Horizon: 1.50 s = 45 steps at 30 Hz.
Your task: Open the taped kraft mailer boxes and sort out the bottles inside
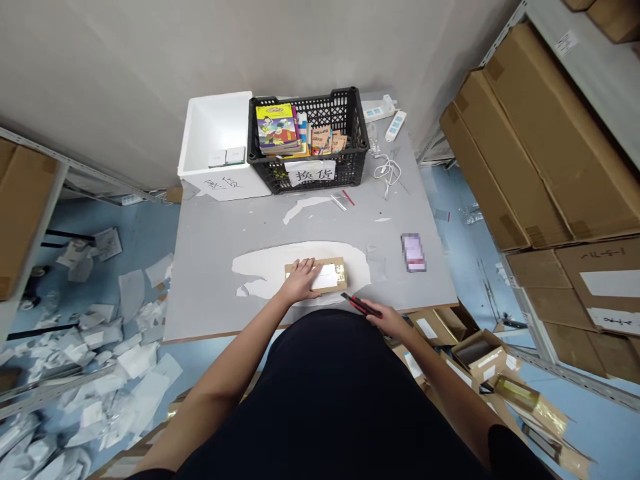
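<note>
A small cardboard box point(340, 272) with a white label and shiny tape at its right end lies on a worn white patch of the grey table point(210, 233). My left hand point(300, 281) rests on the box's left part, fingers spread over the label. Just right of the box and nearer my body, my right hand point(385, 319) is closed around a red and black utility knife point(357, 304). The knife points up and left, its tip close to the box's lower right corner, apart from it.
At the table's back stand a white foam box point(207, 137) and a black crate point(320, 175) of books. Power strips point(395, 126), a white cable point(387, 170) and a blurred phone point(413, 253) lie rightward. Cartons point(550, 133) fill the right shelf; paper scraps litter the left floor.
</note>
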Each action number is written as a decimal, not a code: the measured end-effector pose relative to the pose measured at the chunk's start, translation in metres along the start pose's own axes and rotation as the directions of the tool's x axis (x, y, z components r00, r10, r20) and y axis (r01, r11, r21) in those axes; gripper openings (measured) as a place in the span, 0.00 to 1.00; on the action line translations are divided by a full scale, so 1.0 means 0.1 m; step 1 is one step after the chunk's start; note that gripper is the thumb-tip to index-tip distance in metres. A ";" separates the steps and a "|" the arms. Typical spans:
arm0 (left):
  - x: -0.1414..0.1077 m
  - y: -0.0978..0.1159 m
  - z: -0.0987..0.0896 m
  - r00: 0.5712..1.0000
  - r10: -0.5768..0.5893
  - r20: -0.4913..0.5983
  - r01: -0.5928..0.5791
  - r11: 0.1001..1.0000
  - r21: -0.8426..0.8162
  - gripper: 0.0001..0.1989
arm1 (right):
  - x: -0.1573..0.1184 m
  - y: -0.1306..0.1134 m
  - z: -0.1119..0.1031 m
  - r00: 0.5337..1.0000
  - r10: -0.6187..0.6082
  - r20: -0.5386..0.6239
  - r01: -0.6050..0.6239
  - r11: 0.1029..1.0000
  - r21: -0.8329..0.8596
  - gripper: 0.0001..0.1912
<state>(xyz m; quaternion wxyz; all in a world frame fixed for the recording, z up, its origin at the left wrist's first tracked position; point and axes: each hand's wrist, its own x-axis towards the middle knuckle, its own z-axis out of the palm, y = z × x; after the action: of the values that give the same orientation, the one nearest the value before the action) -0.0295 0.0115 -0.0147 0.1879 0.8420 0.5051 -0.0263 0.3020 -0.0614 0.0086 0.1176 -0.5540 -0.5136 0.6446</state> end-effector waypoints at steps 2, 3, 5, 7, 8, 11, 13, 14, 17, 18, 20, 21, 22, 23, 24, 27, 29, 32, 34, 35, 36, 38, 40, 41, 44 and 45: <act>0.01 -0.01 -0.01 1.000 -0.012 -0.001 0.012 1.000 -0.002 0.49 | -0.02 0.06 0.03 0.999 -0.042 -0.008 0.042 0.999 0.010 0.30; 0.01 -0.01 -0.01 1.000 -0.011 0.000 0.011 1.000 -0.002 0.49 | -0.03 0.09 0.04 0.999 -0.027 -0.038 0.028 0.999 0.029 0.31; 0.01 -0.01 0.00 1.000 0.001 0.000 -0.001 1.000 -0.006 0.48 | 0.00 0.12 0.03 0.990 0.038 -0.134 -0.025 0.995 0.099 0.34; 0.00 -0.01 0.01 1.000 0.004 -0.003 -0.004 1.000 -0.012 0.49 | 0.07 0.10 -0.01 0.975 0.064 -0.212 -0.030 0.986 0.164 0.35; -0.01 -0.01 0.01 1.000 0.001 -0.005 -0.001 1.000 -0.015 0.49 | 0.12 0.08 -0.03 0.970 0.058 -0.235 -0.015 0.983 0.182 0.35; -0.01 -0.01 0.02 1.000 -0.009 -0.004 0.008 1.000 -0.024 0.50 | 0.30 0.00 -0.07 0.969 0.046 -0.244 0.003 0.981 0.193 0.35; -0.01 -0.01 0.02 1.000 -0.011 0.002 0.011 1.000 -0.029 0.51 | 0.42 -0.04 -0.07 0.972 0.048 -0.229 -0.004 0.982 0.189 0.35; -0.01 -0.01 0.02 1.000 -0.013 0.003 0.013 0.999 -0.032 0.51 | 0.47 -0.06 -0.06 0.975 0.046 -0.220 -0.004 0.982 0.187 0.34; -0.01 -0.02 0.02 1.000 -0.013 -0.003 0.013 0.999 -0.044 0.51 | 0.57 -0.08 -0.02 0.980 0.031 -0.195 0.004 0.984 0.178 0.34; -0.01 -0.02 0.02 1.000 -0.012 -0.007 0.011 0.999 -0.046 0.51 | 0.59 -0.08 -0.01 0.982 0.030 -0.188 0.004 0.985 0.175 0.34; -0.01 -0.02 0.02 1.000 -0.009 -0.011 0.008 0.999 -0.048 0.51 | 0.59 -0.07 0.00 0.983 0.033 -0.179 0.000 0.984 0.177 0.34; -0.01 -0.02 0.02 1.000 -0.008 -0.012 0.008 0.999 -0.048 0.52 | 0.59 -0.06 0.01 0.984 0.033 -0.177 0.001 0.982 0.187 0.34; -0.01 -0.02 0.02 1.000 -0.008 -0.011 0.007 0.999 -0.049 0.52 | 0.58 -0.06 0.01 0.985 0.031 -0.172 0.005 0.979 0.202 0.34; -0.01 -0.02 0.02 1.000 -0.007 -0.011 0.007 0.999 -0.050 0.52 | 0.57 -0.05 0.01 0.986 0.026 -0.166 0.011 0.976 0.219 0.35; -0.01 -0.02 0.02 1.000 -0.008 -0.010 0.007 0.999 -0.051 0.51 | 0.56 -0.04 0.02 0.987 0.023 -0.158 0.015 0.972 0.233 0.35; -0.01 -0.02 0.02 1.000 -0.012 -0.010 0.011 0.999 -0.048 0.51 | 0.52 -0.04 0.02 0.989 0.035 -0.140 0.001 0.968 0.250 0.35; -0.01 -0.02 0.02 1.000 -0.013 -0.009 0.012 0.999 -0.040 0.51 | 0.50 -0.05 0.02 0.989 0.044 -0.142 -0.010 0.972 0.236 0.35; -0.01 -0.02 0.03 1.000 -0.012 -0.010 0.012 1.000 -0.026 0.51 | 0.47 -0.07 0.02 0.989 0.023 -0.144 0.005 0.982 0.188 0.35; -0.01 -0.02 0.04 1.000 -0.014 -0.008 0.013 1.000 -0.017 0.51 | 0.43 -0.08 0.03 0.989 0.007 -0.146 0.013 0.990 0.140 0.34; 0.00 -0.02 0.04 1.000 -0.016 -0.007 0.015 1.000 -0.013 0.51 | 0.41 -0.09 0.03 0.989 0.003 -0.146 0.014 0.993 0.114 0.34; 0.00 -0.02 0.04 1.000 -0.017 -0.004 0.017 1.000 -0.010 0.51 | 0.38 -0.09 0.03 0.989 0.000 -0.146 0.013 0.996 0.087 0.33; 0.01 -0.01 0.04 1.000 -0.020 -0.001 0.020 1.000 -0.005 0.51 | 0.32 -0.10 0.02 0.991 -0.010 -0.134 0.014 0.999 0.031 0.32; 0.01 -0.01 0.04 1.000 -0.023 0.000 0.023 1.000 -0.003 0.51 | 0.28 -0.10 0.02 0.993 -0.012 -0.114 0.010 1.000 -0.018 0.32; 0.01 0.00 0.04 1.000 -0.025 0.000 0.025 1.000 -0.002 0.51 | 0.26 -0.10 0.02 0.994 -0.008 -0.107 0.005 0.999 -0.035 0.32; 0.00 0.00 0.04 1.000 -0.018 0.001 0.018 1.000 0.002 0.50 | 0.23 -0.09 0.02 0.996 0.016 -0.087 -0.020 0.999 -0.050 0.33; 0.00 0.00 0.04 1.000 -0.009 0.002 0.009 1.000 0.005 0.50 | 0.22 -0.09 0.01 0.997 0.022 -0.079 -0.026 0.998 -0.052 0.33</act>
<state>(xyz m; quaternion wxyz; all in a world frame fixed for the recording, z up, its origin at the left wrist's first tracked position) -0.0291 0.0099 -0.0180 0.1863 0.8401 0.5085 -0.0291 0.2891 -0.0424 0.0021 0.1154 -0.5879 -0.5187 0.6098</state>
